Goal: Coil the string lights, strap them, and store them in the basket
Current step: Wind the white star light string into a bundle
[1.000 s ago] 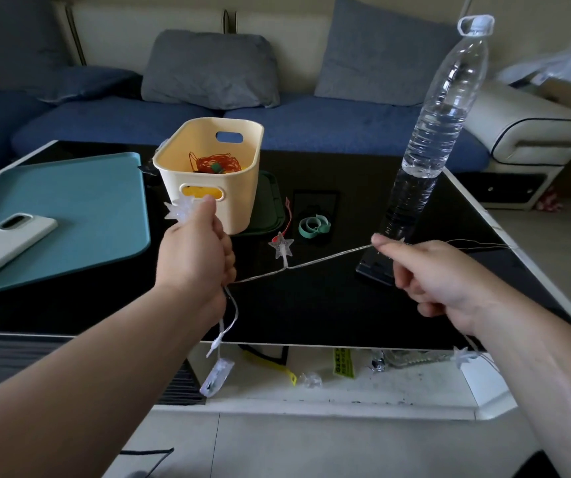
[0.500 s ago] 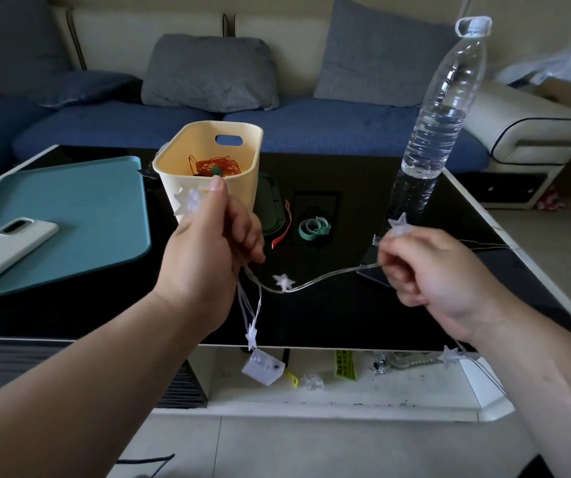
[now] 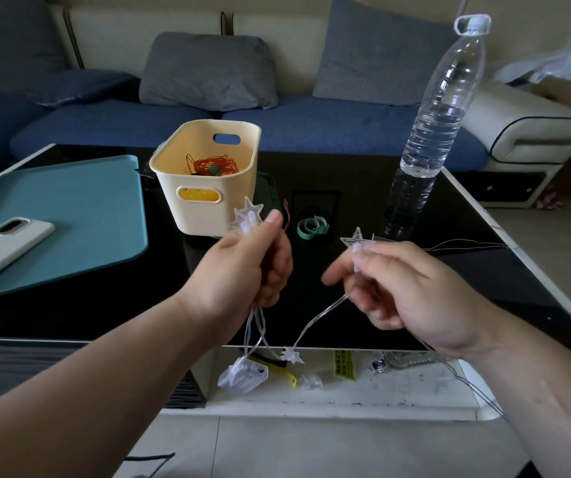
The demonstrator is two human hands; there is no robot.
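Note:
My left hand (image 3: 246, 270) grips a bunch of clear star string lights (image 3: 247, 215), with stars poking above the thumb and wire loops hanging below. A clear battery box (image 3: 242, 374) dangles from those loops. My right hand (image 3: 404, 288) pinches another star (image 3: 354, 240) on the same wire. Between the two hands the wire sags to a hanging star (image 3: 291, 355). The rest of the wire (image 3: 466, 242) trails right across the black table. The cream basket (image 3: 208, 177) stands behind my left hand and holds a coiled orange wire bundle (image 3: 211, 165). A green strap (image 3: 313, 226) lies on the table.
A tall clear water bottle (image 3: 439, 125) stands right of the strap. A teal tray (image 3: 56, 215) carrying a white phone (image 3: 1, 246) is at the left. The black table (image 3: 363, 174) has its front edge under my wrists, with a cluttered lower shelf (image 3: 346, 384). A blue sofa lies behind.
My hands have come closer together over the table's front. The stretched wire between them has gone slack and now hangs in a loop. The battery box swings lower.

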